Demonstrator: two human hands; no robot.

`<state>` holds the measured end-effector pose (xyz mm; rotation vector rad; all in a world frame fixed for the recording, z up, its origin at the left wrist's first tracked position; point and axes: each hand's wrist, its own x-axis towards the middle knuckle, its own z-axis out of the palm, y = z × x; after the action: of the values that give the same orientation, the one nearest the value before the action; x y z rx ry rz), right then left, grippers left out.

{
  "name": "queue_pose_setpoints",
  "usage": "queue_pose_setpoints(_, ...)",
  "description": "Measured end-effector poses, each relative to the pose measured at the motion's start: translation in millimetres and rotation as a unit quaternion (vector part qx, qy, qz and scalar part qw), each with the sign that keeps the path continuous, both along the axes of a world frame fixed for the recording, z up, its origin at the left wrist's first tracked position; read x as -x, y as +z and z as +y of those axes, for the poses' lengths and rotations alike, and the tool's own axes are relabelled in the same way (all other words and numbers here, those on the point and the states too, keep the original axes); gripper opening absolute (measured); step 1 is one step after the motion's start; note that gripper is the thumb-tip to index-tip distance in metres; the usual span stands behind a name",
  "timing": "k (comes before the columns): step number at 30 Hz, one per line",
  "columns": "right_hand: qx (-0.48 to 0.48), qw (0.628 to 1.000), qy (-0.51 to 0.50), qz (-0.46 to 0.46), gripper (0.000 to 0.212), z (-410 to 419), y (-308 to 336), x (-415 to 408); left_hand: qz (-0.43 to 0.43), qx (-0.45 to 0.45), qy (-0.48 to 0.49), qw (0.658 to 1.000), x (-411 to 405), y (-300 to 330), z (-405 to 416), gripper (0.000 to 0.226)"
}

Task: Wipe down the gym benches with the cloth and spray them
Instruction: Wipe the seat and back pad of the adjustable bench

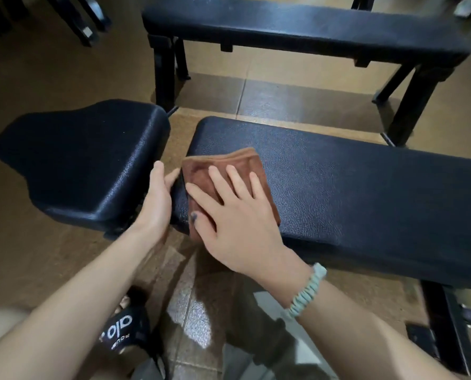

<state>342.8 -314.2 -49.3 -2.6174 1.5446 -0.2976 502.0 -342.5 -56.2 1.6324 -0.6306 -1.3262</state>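
A folded brown cloth (245,165) lies on the left end of the long black bench pad (352,193). My right hand (228,212) presses flat on the cloth with fingers spread. My left hand (157,204) sits in the gap between this pad and the separate black seat pad (86,160), fingers curled against the long pad's end edge. No spray bottle is in view.
A second black flat bench (297,26) stands across the far side, its legs (164,75) near the seat pad. The near bench's frame (445,325) is at the lower right. A black sandal (124,327) rests on the tiled floor below.
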Motion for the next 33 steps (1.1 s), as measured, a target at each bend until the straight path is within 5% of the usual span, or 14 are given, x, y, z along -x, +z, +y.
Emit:
queue_pose_setpoints(6, 0.051, 0.992, 0.025, 0.113, 0.054, 30, -8, 94, -0.025, 0.006, -0.035, 0.999, -4, -9, 0, 0.094)
queue_pose_setpoints(9, 0.068, 0.987, 0.021, 0.141, 0.053, 31, -9, 121, -0.06, -0.014, -0.017, 0.998, 2, -4, 1, 0.075)
queue_pose_setpoints(13, 0.076, 0.989, 0.049, 0.121, 0.051, 15, -11, 71, -0.062, -0.005, -0.01, 0.998, 7, -1, 2, 0.054)
queue_pose_setpoints(19, 0.064, 0.994, 0.058, 0.061, 0.052, -4, -9, 15, -0.058, 0.001, 0.021, 0.998, 7, -7, 2, 0.073)
queue_pose_setpoints(25, 0.022, 0.995, 0.061, 0.078, 0.053, 16, -2, 82, -0.186, -0.027, 0.008, 0.982, 17, 3, 3, 0.091)
queue_pose_setpoints(33, -0.053, 0.997, 0.024, 0.045, 0.052, -81, 9, -16, -0.378, 0.002, -0.026, 0.926, 25, -4, 12, 0.041)
